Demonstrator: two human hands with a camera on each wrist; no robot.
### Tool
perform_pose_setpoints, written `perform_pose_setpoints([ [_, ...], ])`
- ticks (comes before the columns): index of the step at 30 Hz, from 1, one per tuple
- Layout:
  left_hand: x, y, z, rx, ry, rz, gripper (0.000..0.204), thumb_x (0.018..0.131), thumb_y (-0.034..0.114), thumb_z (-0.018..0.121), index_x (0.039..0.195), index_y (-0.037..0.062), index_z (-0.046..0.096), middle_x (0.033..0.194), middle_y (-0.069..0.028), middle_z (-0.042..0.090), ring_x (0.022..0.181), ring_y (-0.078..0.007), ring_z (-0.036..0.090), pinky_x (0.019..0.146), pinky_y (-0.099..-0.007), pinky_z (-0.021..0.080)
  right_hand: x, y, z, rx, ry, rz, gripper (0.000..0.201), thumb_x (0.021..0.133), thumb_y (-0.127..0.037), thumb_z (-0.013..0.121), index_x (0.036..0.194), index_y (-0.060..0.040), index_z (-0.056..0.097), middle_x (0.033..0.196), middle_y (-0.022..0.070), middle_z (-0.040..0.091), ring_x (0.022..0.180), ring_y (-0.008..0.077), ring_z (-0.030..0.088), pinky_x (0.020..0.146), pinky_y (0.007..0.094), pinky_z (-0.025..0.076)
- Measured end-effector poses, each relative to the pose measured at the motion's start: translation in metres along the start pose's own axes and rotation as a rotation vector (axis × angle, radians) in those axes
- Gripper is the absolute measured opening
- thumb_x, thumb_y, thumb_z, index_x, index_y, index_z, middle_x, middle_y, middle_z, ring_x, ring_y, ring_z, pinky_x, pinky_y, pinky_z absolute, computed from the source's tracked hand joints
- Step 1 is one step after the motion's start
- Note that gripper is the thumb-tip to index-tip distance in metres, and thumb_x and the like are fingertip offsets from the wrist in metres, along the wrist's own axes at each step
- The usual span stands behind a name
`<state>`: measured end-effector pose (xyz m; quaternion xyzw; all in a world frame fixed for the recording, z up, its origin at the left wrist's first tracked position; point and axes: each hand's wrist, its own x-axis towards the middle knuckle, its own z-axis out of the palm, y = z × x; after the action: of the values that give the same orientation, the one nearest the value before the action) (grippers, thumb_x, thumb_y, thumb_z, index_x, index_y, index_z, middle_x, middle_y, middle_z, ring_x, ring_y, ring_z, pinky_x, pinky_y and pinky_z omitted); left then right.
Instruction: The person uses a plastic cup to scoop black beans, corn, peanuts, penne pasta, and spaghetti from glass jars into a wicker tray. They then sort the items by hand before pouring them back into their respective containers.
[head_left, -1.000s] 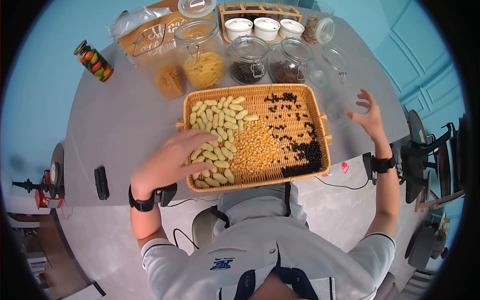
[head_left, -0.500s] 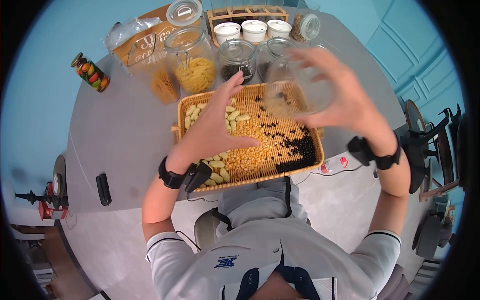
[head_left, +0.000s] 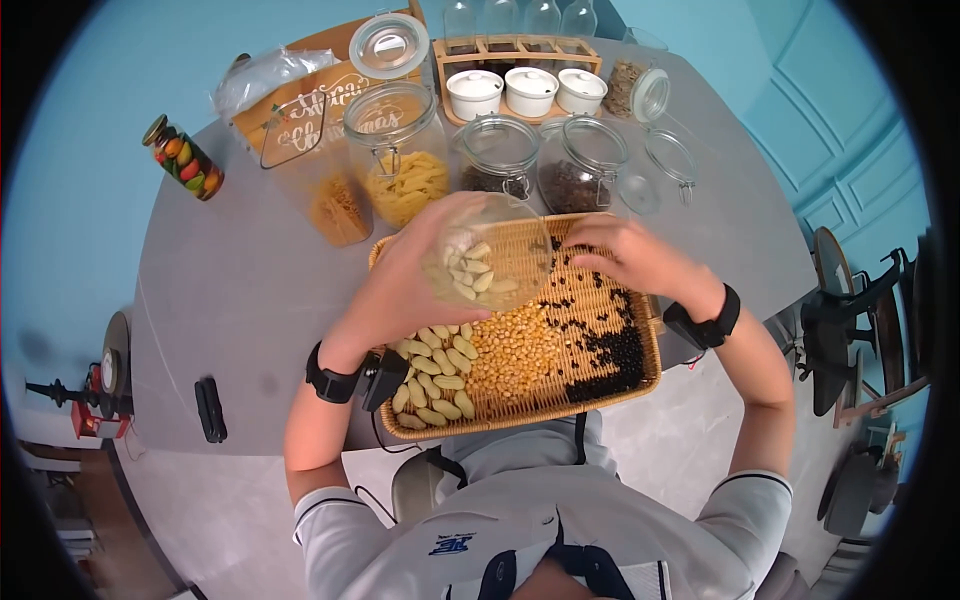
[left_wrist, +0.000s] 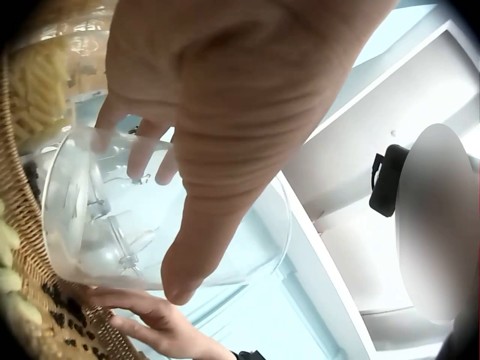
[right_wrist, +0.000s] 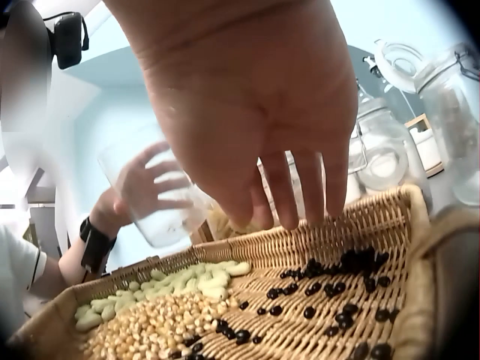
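My left hand (head_left: 400, 275) grips a clear, wide-mouthed cup (head_left: 520, 250) over the far middle of the wicker tray (head_left: 655, 335). In the left wrist view the thumb and fingers lie along opposite sides of the tilted cup (left_wrist: 225, 255). Unshelled peanuts (head_left: 435, 375) fill the tray's left part, some showing through the cup. Corn kernels (head_left: 515, 345) lie in the middle, black beans (head_left: 612, 365) on the right. My right hand (head_left: 640, 260) reaches over the tray's far right corner; its extended fingers (right_wrist: 307, 184) point down close over scattered black beans (right_wrist: 352, 262).
Beyond the tray stand a pasta jar (head_left: 405, 185), two jars (head_left: 495, 160) with dark contents and a tall clear container (head_left: 335, 205). Farther back are white lidded pots (head_left: 530, 92) in a wooden rack. A jar of colourful contents (head_left: 185, 160) stands far left, a black object (head_left: 211, 408) front left.
The right hand brought the clear cup in from the right side of the tray, and the left hand now holds it. The right hand has lowered to the far black beans.
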<state>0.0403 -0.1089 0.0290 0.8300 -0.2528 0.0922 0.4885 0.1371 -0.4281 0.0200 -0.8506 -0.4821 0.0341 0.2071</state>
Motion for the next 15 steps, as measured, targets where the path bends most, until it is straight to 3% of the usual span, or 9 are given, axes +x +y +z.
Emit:
perform_pose_setpoints([
  [3, 0.017, 0.012, -0.005, 0.134, -0.037, 0.163, 0.096, 0.064, 0.013, 0.091, 0.148, 0.0075, 0.045, 0.147, -0.0125, 0.05, 0.138, -0.0329, 0.047, 0.115, -0.0413, 0.041, 0.003, 0.005, 0.016, -0.137, 0.0, -0.017, 0.031, 0.097, -0.022, 0.066, 0.119, 0.0, 0.067, 0.12, 0.0156, 0.065, 0.116, 0.0351, 0.062, 0.099, 0.0448, 0.051],
  [6, 0.025, 0.019, -0.006, 0.104, -0.112, 0.183, 0.094, 0.064, 0.009, 0.088, 0.148, 0.0098, 0.045, 0.147, -0.0133, 0.048, 0.136, -0.0345, 0.046, 0.114, -0.0426, 0.041, 0.003, 0.012, 0.026, -0.192, -0.066, 0.014, 0.034, 0.098, -0.025, 0.065, 0.122, -0.0012, 0.066, 0.124, 0.0147, 0.064, 0.117, 0.0348, 0.061, 0.1, 0.0454, 0.05],
  [9, 0.028, 0.016, 0.002, 0.105, -0.124, 0.123, 0.096, 0.058, 0.019, 0.093, 0.145, 0.0146, 0.051, 0.144, -0.0083, 0.056, 0.137, -0.0318, 0.05, 0.113, -0.0432, 0.042, -0.004, 0.012, 0.028, -0.265, -0.117, 0.054, 0.039, 0.098, -0.031, 0.063, 0.123, -0.0019, 0.065, 0.126, 0.0146, 0.062, 0.12, 0.0349, 0.059, 0.101, 0.0455, 0.05],
  [12, 0.029, 0.013, 0.004, 0.256, -0.168, 0.158, 0.094, 0.059, 0.02, 0.093, 0.144, 0.0158, 0.053, 0.141, -0.0078, 0.058, 0.135, -0.0311, 0.052, 0.111, -0.0428, 0.043, -0.012, 0.008, 0.028, -0.269, -0.167, 0.086, 0.044, 0.099, -0.037, 0.062, 0.123, -0.001, 0.065, 0.123, 0.0157, 0.061, 0.121, 0.0356, 0.058, 0.1, 0.046, 0.05],
  [15, 0.029, 0.011, 0.008, 0.163, -0.176, 0.123, 0.093, 0.06, 0.021, 0.094, 0.143, 0.0144, 0.054, 0.138, -0.0085, 0.061, 0.132, -0.0308, 0.054, 0.11, -0.0416, 0.045, -0.025, -0.002, 0.027, -0.261, -0.208, 0.068, 0.05, 0.098, -0.043, 0.062, 0.123, 0.0002, 0.064, 0.119, 0.0166, 0.06, 0.116, 0.0357, 0.058, 0.097, 0.0454, 0.051],
])
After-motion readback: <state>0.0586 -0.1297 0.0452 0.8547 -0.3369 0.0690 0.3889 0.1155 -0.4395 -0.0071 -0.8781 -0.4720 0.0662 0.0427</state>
